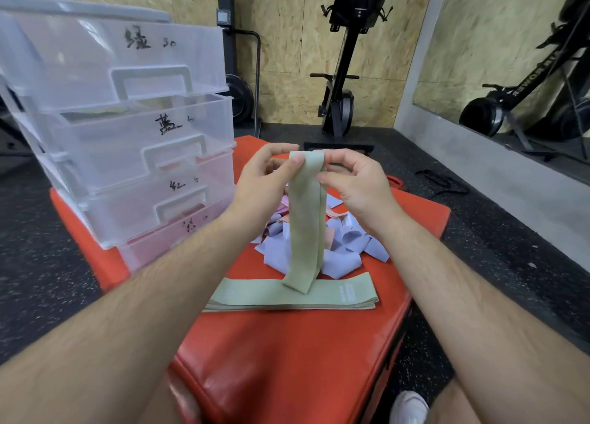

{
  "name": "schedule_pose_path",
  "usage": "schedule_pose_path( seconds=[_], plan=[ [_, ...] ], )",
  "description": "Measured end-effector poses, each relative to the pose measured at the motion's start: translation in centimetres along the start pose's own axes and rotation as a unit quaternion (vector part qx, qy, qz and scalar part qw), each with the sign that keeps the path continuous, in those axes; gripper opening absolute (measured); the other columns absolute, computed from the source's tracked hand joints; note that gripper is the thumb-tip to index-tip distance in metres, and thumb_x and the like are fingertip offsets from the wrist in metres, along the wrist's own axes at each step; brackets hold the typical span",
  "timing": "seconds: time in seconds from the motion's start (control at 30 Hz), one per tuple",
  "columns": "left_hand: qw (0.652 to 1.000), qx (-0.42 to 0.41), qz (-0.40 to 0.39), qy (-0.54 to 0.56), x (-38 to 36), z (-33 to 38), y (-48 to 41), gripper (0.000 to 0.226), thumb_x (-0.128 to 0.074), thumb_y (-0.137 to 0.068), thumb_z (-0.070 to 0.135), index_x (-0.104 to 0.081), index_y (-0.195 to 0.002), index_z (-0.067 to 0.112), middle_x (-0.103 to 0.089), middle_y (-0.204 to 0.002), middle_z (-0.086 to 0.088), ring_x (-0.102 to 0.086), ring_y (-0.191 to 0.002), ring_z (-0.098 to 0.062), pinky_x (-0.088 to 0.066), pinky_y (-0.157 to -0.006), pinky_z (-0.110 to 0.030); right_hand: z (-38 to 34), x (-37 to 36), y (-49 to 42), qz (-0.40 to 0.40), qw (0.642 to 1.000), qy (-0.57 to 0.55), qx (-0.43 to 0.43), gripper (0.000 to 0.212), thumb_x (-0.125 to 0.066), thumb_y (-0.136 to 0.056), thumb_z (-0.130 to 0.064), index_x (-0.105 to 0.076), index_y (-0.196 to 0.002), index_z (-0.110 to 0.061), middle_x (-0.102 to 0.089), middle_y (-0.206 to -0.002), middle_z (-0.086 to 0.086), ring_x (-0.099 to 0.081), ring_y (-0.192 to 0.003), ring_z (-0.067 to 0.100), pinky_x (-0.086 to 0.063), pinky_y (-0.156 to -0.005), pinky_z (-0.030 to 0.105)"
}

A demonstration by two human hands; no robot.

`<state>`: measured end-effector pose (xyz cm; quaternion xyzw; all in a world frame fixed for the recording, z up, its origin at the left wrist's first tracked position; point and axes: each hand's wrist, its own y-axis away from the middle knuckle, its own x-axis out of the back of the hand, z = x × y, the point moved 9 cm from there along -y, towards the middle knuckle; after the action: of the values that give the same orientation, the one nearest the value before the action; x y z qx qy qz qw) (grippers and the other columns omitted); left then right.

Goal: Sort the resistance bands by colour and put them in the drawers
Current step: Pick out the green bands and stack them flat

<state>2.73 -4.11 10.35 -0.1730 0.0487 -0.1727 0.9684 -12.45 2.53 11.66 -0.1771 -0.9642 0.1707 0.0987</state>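
A green resistance band hangs upright over the red mat. My left hand and my right hand both pinch its top end. Its lower end touches a flat stack of green bands lying across the mat. Behind it is a loose heap of lilac and pink bands. The clear plastic drawer unit stands on the mat's left, its drawers pulled out in steps, each with a handwritten label.
Black speckled gym floor surrounds the mat. Black exercise machines stand against the chipboard wall behind. A mirror is at the right. A black strap lies on the floor. My white shoe shows at the bottom.
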Motion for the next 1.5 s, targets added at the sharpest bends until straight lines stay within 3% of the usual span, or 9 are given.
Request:
schedule_pose_path(
  seconds=[0.2, 0.37, 0.63, 0.8, 1.0, 1.2, 1.3, 1.4, 1.5],
  plan=[
    [1.0, -0.006, 0.008, 0.01, 0.6, 0.1, -0.1, 0.023, -0.066, -0.087, -0.002, -0.064, -0.1, 0.018, -0.064, -0.087, -0.001, -0.062, -0.073, -0.013, -0.053, -0.069, -0.025, 2.8, -1.0, -0.6, 0.013, 0.99, -0.095, -0.1, 0.03, -0.065, -0.067, -0.012, -0.049, -0.092, -0.015, -0.059, -0.099, 0.016, -0.056, -0.084, 0.028, -0.044, -0.073, 0.047],
    [0.995, -0.039, 0.047, -0.083, 1.4, 0.0, -0.1, 0.028, -0.071, -0.081, 0.001, -0.059, -0.094, 0.022, -0.053, -0.081, 0.006, -0.052, -0.069, -0.006, -0.045, -0.067, -0.016, 2.2, -1.2, -0.3, 0.032, 0.999, 0.018, -0.03, 0.015, -0.071, -0.084, -0.005, -0.064, -0.092, -0.015, -0.07, -0.091, 0.01, -0.063, -0.077, 0.016, -0.053, -0.073, 0.037],
    [0.994, 0.093, -0.005, 0.051, 2.3, -1.7, -0.3, 0.028, -0.074, -0.078, 0.026, -0.057, -0.095, 0.011, -0.066, -0.086, -0.008, -0.064, -0.078, -0.02, -0.052, -0.074, -0.036, -0.4, -3.7, 1.0, -0.047, 0.991, 0.096, 0.084, 0.01, -0.078, -0.083, -0.006, -0.076, -0.09, -0.013, -0.07, -0.099, 0.006, -0.067, -0.086, 0.012, -0.053, -0.078, 0.021],
    [0.997, 0.025, -0.001, -0.075, 4.2, -0.9, 0.4, 0.013, -0.071, -0.088, 0.007, -0.065, -0.098, 0.014, -0.067, -0.081, 0.003, -0.062, -0.073, -0.011, -0.049, -0.072, -0.029, 1.7, -5.2, 1.1, -0.079, 0.997, 0.026, 0.003, 0.016, -0.064, -0.089, -0.009, -0.077, -0.094, -0.017, -0.073, -0.099, 0.019, -0.068, -0.095, 0.041, -0.055, -0.085, 0.061],
    [0.99, -0.063, -0.027, -0.125, 4.2, 1.6, 1.3, 0.011, -0.067, -0.09, 0.006, -0.068, -0.099, 0.012, -0.068, -0.083, 0.0, -0.061, -0.075, -0.013, -0.052, -0.07, -0.034, 2.5, -7.7, 0.7, -0.162, 0.984, 0.069, 0.007, 0.029, -0.067, -0.095, -0.016, -0.06, -0.123, -0.017, -0.072, -0.112, -0.005, -0.067, -0.105, 0.011, -0.053, -0.092, 0.033],
    [0.987, -0.081, 0.069, -0.118, 6.7, 2.5, 1.4, 0.017, -0.066, -0.09, 0.004, -0.07, -0.104, 0.012, -0.066, -0.086, 0.008, -0.059, -0.076, 0.002, -0.048, -0.075, -0.013, 3.9, -7.9, 0.6, -0.22, 0.965, 0.144, -0.025, 0.036, -0.072, -0.087, -0.04, -0.063, -0.103, -0.009, -0.074, -0.092, 0.021, -0.072, -0.09, 0.038, -0.055, -0.088, 0.057],
    [0.986, -0.075, 0.1, -0.11, 8.1, 2.4, 1.4, 0.017, -0.066, -0.089, 0.005, -0.071, -0.101, 0.016, -0.065, -0.086, 0.009, -0.058, -0.076, 0.001, -0.046, -0.074, -0.012, 4.2, -6.6, 0.6, -0.236, 0.942, 0.238, -0.029, 0.059, -0.074, -0.074, -0.058, -0.065, -0.099, -0.005, -0.069, -0.093, 0.025, -0.067, -0.077, 0.024, -0.053, -0.077, 0.048],
    [0.984, -0.071, 0.103, -0.126, 9.0, 2.3, 1.4, 0.021, -0.064, -0.089, 0.004, -0.071, -0.094, 0.022, -0.065, -0.085, 0.009, -0.056, -0.078, -0.005, -0.046, -0.074, -0.015, 4.7, -4.0, 0.9, -0.252, 0.926, 0.274, -0.06, 0.029, -0.077, -0.086, -0.034, -0.066, -0.089, -0.007, -0.061, -0.066, -0.006, -0.05, -0.061, 0.003, -0.041, -0.064, 0.024],
    [0.98, -0.05, 0.099, -0.168, 9.6, 1.7, 1.8, 0.023, -0.061, -0.09, 0.003, -0.071, -0.088, 0.023, -0.065, -0.086, 0.005, -0.054, -0.076, -0.005, -0.044, -0.073, -0.017, 5.8, -1.0, 1.5, -0.273, 0.904, 0.314, -0.098, 0.02, -0.077, -0.087, -0.028, -0.069, -0.092, -0.011, -0.064, -0.071, -0.009, -0.054, -0.066, 0.005, -0.043, -0.068, 0.023]
  ],
)
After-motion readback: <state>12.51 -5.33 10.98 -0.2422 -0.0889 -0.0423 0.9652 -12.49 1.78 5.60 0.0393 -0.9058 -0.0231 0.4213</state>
